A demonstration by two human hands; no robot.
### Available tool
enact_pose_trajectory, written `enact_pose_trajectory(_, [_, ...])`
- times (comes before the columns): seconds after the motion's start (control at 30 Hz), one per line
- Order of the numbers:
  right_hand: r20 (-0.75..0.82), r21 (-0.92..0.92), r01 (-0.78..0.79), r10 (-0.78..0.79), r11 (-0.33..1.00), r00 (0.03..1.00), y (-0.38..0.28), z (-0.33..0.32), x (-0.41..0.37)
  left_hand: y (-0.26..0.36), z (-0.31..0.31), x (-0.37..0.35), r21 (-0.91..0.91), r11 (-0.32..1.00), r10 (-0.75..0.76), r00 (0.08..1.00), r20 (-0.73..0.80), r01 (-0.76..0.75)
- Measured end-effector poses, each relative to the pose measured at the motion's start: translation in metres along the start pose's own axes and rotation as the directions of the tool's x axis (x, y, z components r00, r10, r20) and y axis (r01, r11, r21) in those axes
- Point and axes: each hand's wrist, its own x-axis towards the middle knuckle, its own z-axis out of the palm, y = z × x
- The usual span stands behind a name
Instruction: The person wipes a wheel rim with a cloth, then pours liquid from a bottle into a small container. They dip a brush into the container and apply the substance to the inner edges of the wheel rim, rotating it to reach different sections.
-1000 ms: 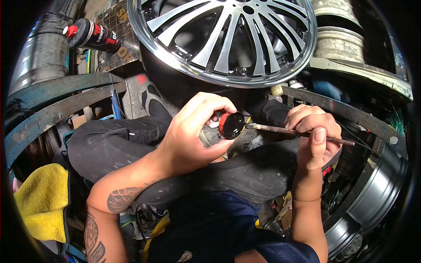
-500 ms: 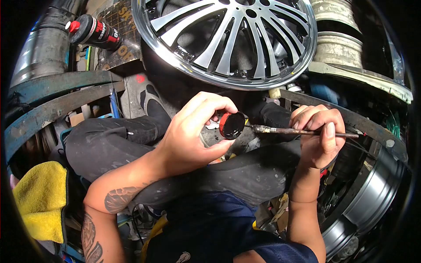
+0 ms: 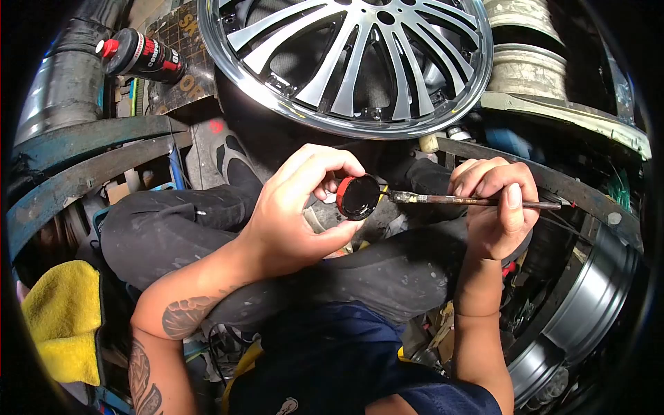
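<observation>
Between the thumb and fingers of my left hand (image 3: 287,207) is a small red cap (image 3: 360,198), its inside coated with wet-looking black paint. My right hand (image 3: 498,207) grips a thin paintbrush (image 3: 432,199) by its dark handle, fingers curled round it and thumb pressed from below. The brush lies almost level and points left, its tip right at the cap's right rim. Both hands are raised over my lap, below an alloy wheel (image 3: 339,90) with polished spokes and black recesses.
A black bottle (image 3: 149,59) with a red cap lies tilted at the upper left. Blue metal bars (image 3: 90,138) run along the left. A yellow cloth (image 3: 62,321) hangs at the lower left. More wheel rims (image 3: 591,297) stand at the right.
The whole view has shifted slightly, with the wheel and both hands a little further left. Cap and brush stay held, and the cap's inside faces me slightly more.
</observation>
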Motion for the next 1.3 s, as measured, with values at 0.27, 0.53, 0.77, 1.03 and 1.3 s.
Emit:
enact_pose_trajectory(0.27, [0.042, 0.021, -0.039, 0.038, 0.999, 0.998, -0.001, 0.0, 0.0, 0.001, 0.0, 0.0, 0.014, 1.0, 0.008, 1.0, -0.003, -0.008])
enact_pose_trajectory(0.53, [0.022, 0.224, -0.057, 0.053, 0.973, 0.998, -0.001, 0.006, 0.0, 0.002, 0.001, 0.0, 0.02, 1.0, 0.003, 1.0, -0.011, -0.003])
enact_pose_trajectory(0.77, [0.079, 0.272, -0.099, 0.08, 0.957, 0.994, 0.007, 0.014, -0.003, -0.001, -0.001, -0.001, 0.057, 0.998, 0.022, 0.999, 0.037, -0.024])
enact_pose_trajectory(1.03, [0.073, 0.193, -0.138, 0.126, 0.971, 0.989, 0.006, 0.016, -0.003, 0.0, -0.001, -0.001, 0.056, 0.998, 0.034, 0.999, 0.034, -0.036])
enact_pose_trajectory(1.3, [0.045, 0.191, -0.069, 0.061, 0.979, 0.997, 0.009, 0.014, -0.002, -0.003, 0.0, -0.001, 0.058, 0.997, 0.047, 0.999, 0.027, -0.048])
